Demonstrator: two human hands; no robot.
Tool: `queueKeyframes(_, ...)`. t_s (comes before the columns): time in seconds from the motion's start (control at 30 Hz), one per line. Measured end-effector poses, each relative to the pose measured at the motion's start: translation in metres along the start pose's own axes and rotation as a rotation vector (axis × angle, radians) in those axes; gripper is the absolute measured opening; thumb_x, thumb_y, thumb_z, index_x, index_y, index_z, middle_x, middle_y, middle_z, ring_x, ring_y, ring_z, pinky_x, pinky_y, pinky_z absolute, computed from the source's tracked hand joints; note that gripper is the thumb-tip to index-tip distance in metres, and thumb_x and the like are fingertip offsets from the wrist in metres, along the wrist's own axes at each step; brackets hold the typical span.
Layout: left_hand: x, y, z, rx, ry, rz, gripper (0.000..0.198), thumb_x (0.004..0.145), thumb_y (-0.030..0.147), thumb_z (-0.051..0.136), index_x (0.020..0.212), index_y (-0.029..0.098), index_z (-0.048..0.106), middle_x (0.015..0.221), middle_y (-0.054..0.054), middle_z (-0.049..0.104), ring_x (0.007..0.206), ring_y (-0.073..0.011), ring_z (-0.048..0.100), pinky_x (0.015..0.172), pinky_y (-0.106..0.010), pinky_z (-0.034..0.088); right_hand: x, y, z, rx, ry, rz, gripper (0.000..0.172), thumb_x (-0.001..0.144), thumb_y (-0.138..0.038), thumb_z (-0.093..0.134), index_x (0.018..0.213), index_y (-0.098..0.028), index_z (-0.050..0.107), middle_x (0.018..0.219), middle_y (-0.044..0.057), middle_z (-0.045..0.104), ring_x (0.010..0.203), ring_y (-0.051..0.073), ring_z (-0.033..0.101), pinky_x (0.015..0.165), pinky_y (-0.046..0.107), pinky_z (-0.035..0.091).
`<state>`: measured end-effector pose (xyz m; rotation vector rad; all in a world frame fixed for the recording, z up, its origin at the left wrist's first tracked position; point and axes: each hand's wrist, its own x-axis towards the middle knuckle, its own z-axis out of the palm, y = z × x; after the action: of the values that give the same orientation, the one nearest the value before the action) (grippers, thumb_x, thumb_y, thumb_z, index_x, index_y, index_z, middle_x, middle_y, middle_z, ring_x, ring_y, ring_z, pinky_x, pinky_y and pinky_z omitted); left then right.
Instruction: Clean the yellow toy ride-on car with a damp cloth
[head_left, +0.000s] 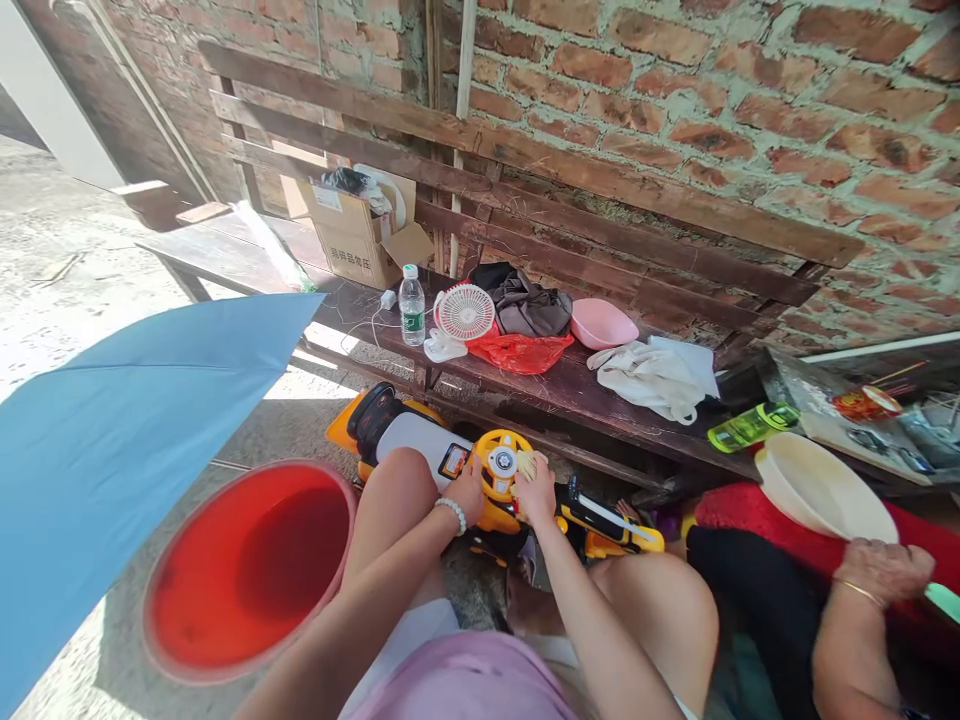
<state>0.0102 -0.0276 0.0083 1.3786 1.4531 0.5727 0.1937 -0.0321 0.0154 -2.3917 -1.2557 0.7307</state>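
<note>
A yellow and white ride-on toy car (427,450) stands in front of me, between my knees. My left hand (465,490), with a white bead bracelet on its wrist, grips the rim of the toy's yellow steering wheel (499,465). My right hand (535,490) is at the wheel's right side, its fingers closed on a small pale yellow piece (526,464). What that piece is, I cannot tell. Another person's hand (885,572), wearing a gold bangle, is at the lower right, apart from mine.
A red basin (247,570) lies to my left under a blue umbrella (112,470). A wooden bench (570,400) against a brick wall (675,110) holds a water bottle (412,305), a small fan (465,311), a pink bowl (602,324) and a cardboard box (352,230).
</note>
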Motion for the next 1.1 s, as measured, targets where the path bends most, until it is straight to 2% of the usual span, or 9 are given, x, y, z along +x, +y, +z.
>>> queueKeyframes(0.13, -0.004, 0.002, -0.001, 0.005, -0.032, -0.002, 0.094, 0.078, 0.032, 0.083, 0.163, 0.010, 0.050, 0.170, -0.028, 0.048, 0.151, -0.0517, 0.053, 0.130, -0.056, 0.041, 0.032, -0.015, -0.026, -0.288, -0.137, -0.199, 0.067, 0.096, -0.030, 0.056, 0.163, -0.029, 0.053, 0.153, 0.012, 0.065, 0.124, 0.026, 0.072, 0.100, 0.034, 0.054)
queueKeyframes(0.27, -0.005, 0.004, 0.001, 0.002, -0.016, -0.026, 0.098, 0.080, 0.041, 0.082, 0.166, 0.008, 0.046, 0.161, -0.030, 0.055, 0.143, -0.0536, 0.059, 0.128, -0.060, 0.042, 0.054, -0.039, -0.039, -0.454, -0.249, -0.405, 0.066, 0.097, -0.027, 0.058, 0.163, -0.028, 0.055, 0.153, 0.011, 0.065, 0.129, 0.026, 0.068, 0.104, 0.032, 0.050)
queueKeyframes(0.4, -0.006, 0.003, 0.001, 0.098, -0.066, -0.017, 0.102, 0.082, 0.045, 0.081, 0.170, 0.013, 0.040, 0.163, -0.028, 0.053, 0.140, -0.0502, 0.061, 0.125, -0.058, 0.045, 0.060, -0.072, -0.035, -0.592, -0.321, -0.604, 0.065, 0.095, -0.020, 0.059, 0.159, -0.034, 0.060, 0.155, 0.007, 0.065, 0.135, 0.027, 0.062, 0.110, 0.036, 0.045)
queueKeyframes(0.5, -0.005, 0.002, 0.001, 0.206, -0.086, -0.006, 0.101, 0.087, 0.049, 0.075, 0.172, 0.009, 0.036, 0.156, -0.032, 0.054, 0.135, -0.0510, 0.064, 0.120, -0.061, 0.048, 0.056, -0.096, -0.024, -0.643, -0.385, -0.732, 0.061, 0.096, -0.016, 0.056, 0.151, -0.039, 0.067, 0.151, 0.005, 0.067, 0.137, 0.029, 0.059, 0.111, 0.040, 0.044)
queueKeyframes(0.6, -0.004, 0.002, 0.001, 0.246, -0.094, 0.025, 0.101, 0.090, 0.051, 0.073, 0.171, 0.004, 0.035, 0.148, -0.035, 0.057, 0.130, -0.0544, 0.066, 0.115, -0.063, 0.051, 0.056, -0.110, -0.016, -0.643, -0.420, -0.792, 0.053, 0.097, -0.017, 0.057, 0.141, -0.040, 0.075, 0.143, 0.007, 0.070, 0.136, 0.030, 0.059, 0.109, 0.041, 0.045)
queueKeyframes(0.7, -0.003, 0.002, -0.002, 0.278, -0.132, 0.021, 0.096, 0.093, 0.047, 0.072, 0.172, 0.008, 0.035, 0.152, -0.033, 0.056, 0.133, -0.0529, 0.065, 0.117, -0.060, 0.050, 0.065, -0.106, -0.017, -0.581, -0.434, -0.761, 0.053, 0.096, -0.022, 0.060, 0.143, -0.041, 0.074, 0.137, 0.006, 0.072, 0.130, 0.027, 0.064, 0.106, 0.036, 0.047)
queueKeyframes(0.8, -0.002, 0.002, -0.006, 0.281, -0.167, 0.008, 0.094, 0.092, 0.044, 0.073, 0.173, 0.015, 0.035, 0.161, -0.030, 0.051, 0.137, -0.0501, 0.064, 0.120, -0.057, 0.048, 0.078, -0.084, -0.023, -0.433, -0.391, -0.663, 0.059, 0.093, -0.023, 0.062, 0.151, -0.036, 0.070, 0.138, 0.006, 0.072, 0.125, 0.024, 0.068, 0.106, 0.032, 0.048)
queueKeyframes(0.93, 0.000, 0.003, -0.009, 0.202, -0.151, 0.019, 0.101, 0.085, 0.042, 0.077, 0.172, 0.013, 0.036, 0.166, -0.030, 0.048, 0.140, -0.0502, 0.062, 0.123, -0.058, 0.046, 0.078, -0.040, -0.025, -0.154, -0.234, -0.389, 0.062, 0.093, -0.024, 0.057, 0.154, -0.029, 0.066, 0.148, 0.007, 0.071, 0.128, 0.023, 0.069, 0.111, 0.032, 0.050)
queueKeyframes(1.1, 0.009, 0.004, -0.013, 0.033, -0.087, 0.012, 0.098, 0.076, 0.035, 0.080, 0.166, 0.013, 0.046, 0.159, -0.027, 0.057, 0.151, -0.0483, 0.054, 0.131, -0.055, 0.039, 0.042, 0.007, -0.006, 0.217, -0.033, 0.012, 0.057, 0.092, -0.033, 0.050, 0.146, -0.025, 0.065, 0.137, 0.008, 0.078, 0.124, 0.024, 0.074, 0.106, 0.033, 0.058)
